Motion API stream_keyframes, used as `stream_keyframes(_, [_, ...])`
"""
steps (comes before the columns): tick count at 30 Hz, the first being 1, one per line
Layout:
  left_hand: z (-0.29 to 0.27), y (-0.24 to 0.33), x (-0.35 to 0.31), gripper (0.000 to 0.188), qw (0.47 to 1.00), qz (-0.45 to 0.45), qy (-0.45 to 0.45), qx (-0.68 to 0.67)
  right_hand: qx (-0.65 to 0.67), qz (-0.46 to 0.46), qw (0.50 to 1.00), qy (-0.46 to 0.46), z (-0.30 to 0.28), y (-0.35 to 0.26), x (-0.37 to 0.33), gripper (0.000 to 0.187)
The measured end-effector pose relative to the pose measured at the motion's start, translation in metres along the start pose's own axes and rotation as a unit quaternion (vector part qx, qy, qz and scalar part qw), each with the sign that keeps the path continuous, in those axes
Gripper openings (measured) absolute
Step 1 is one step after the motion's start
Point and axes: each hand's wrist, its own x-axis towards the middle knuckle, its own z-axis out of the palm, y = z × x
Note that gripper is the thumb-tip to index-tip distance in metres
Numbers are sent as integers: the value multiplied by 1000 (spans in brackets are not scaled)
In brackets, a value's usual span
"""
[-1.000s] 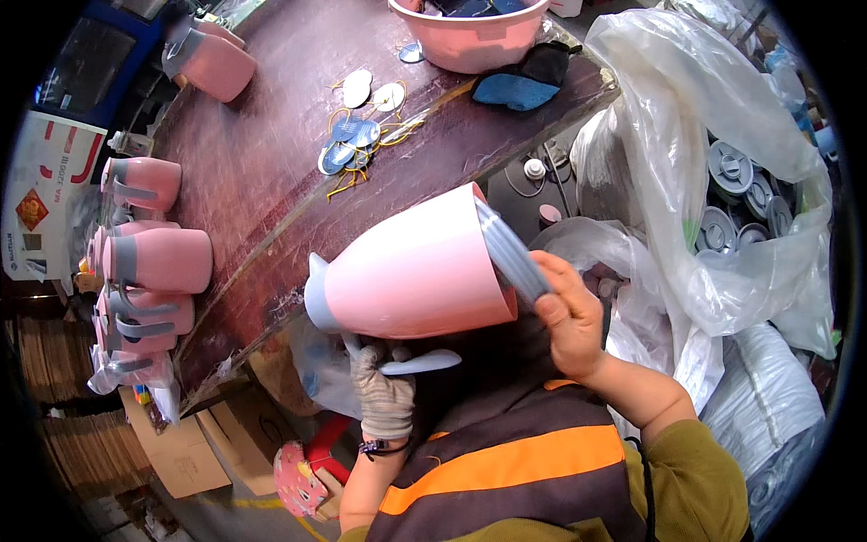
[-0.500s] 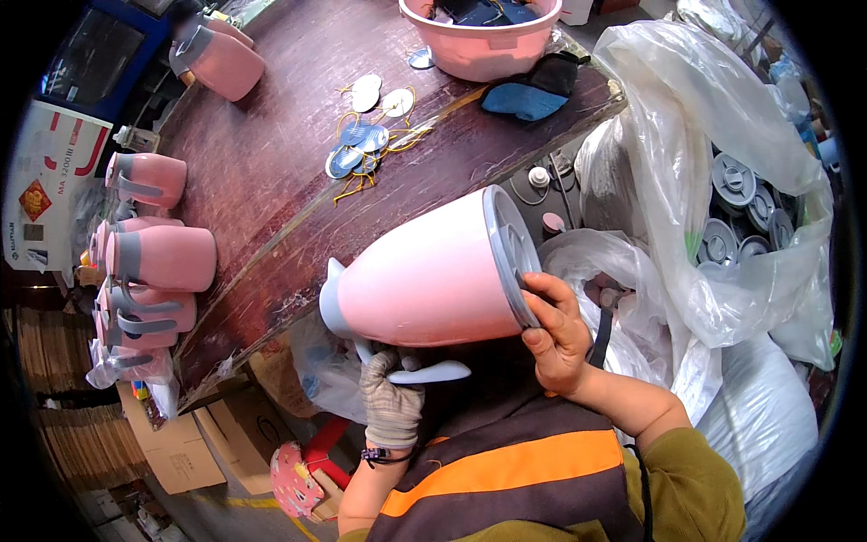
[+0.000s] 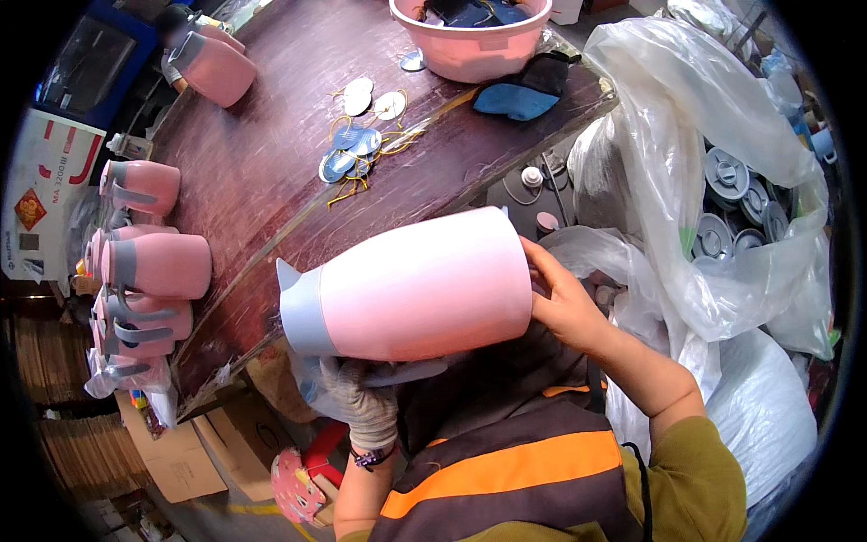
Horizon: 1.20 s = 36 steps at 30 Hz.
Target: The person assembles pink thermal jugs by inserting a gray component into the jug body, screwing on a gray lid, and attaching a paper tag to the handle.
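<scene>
A pink jug (image 3: 424, 285) with a grey collar and spout lies on its side in front of me, spout to the left. My left hand (image 3: 361, 402), in a grey knit glove, is closed at its handle below the collar; the jug's body partly hides those fingers. At the base end, my bare right hand (image 3: 564, 294) grips the rim, its fingertips out of sight behind it. The base's face is turned away from view. Round tags (image 3: 352, 149) with yellow strings lie on the table beyond the jug.
Several pink jugs (image 3: 167, 266) line the left edge of the dark red table (image 3: 262, 163). A pink basin (image 3: 479, 45) and a black-and-blue cloth piece (image 3: 519, 99) are at its far right. Grey round lids (image 3: 722, 176) fill a plastic bag (image 3: 650, 108) on the right. Cardboard boxes (image 3: 176, 456) stand lower left.
The jug has shifted left and turned, so its grey base face no longer shows. My right hand has moved further round the base rim, and my left hand has moved left and down with the handle.
</scene>
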Motion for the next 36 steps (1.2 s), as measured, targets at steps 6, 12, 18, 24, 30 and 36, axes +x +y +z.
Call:
stream_keyframes(6, [3, 4, 1, 34, 999, -8, -39, -23, 37, 168, 985, -4, -1, 1, 10, 59])
stream_keyframes(12, [16, 12, 0, 31, 999, -17, 35, 6, 215, 155, 960, 85, 1, 0, 9, 48])
stream_keyframes(18, [-17, 2, 11, 38, 975, -127, -39, -179, -202, -126, 970, -44, -13, -26, -4, 74])
stream_keyframes(24, [-40, -11, 13, 30, 954, -197, 50, -220, -237, -153, 959, 7, -10, -22, -7, 72])
stream_keyframes(30, [-30, -2, 11, 54, 956, -219, 39, -190, -282, -208, 937, -4, -8, -30, -7, 69])
stream_keyframes(36, [-31, -3, 9, 57, 951, -236, 18, -198, -306, -256, 917, -10, -10, -25, -10, 68])
